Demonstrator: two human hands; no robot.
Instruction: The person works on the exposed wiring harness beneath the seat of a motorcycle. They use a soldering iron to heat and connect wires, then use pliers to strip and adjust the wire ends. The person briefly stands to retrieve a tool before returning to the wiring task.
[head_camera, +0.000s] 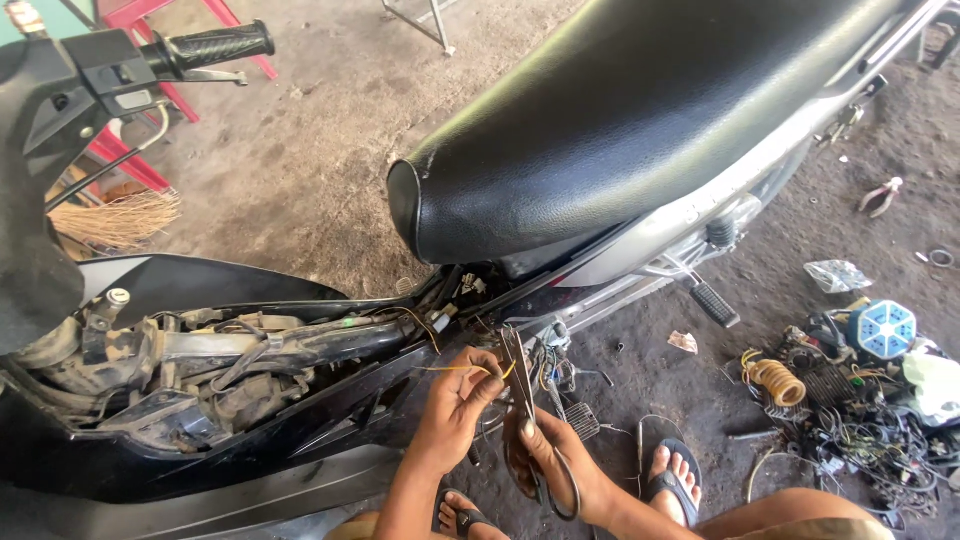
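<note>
A motorbike lies open before me, its black seat raised and its dusty frame and engine area exposed. My left hand pinches a thin yellow wire that runs from the wiring under the seat front. My right hand grips a pair of scissors, blades pointing up and touching the wire near my left fingertips. More loose wires hang just behind the blades.
The handlebar grip sits top left above a straw broom. A pile of cables, a yellow coil and a blue round part lie on the dirt floor at right. A footpeg juts out. My sandalled feet rest below.
</note>
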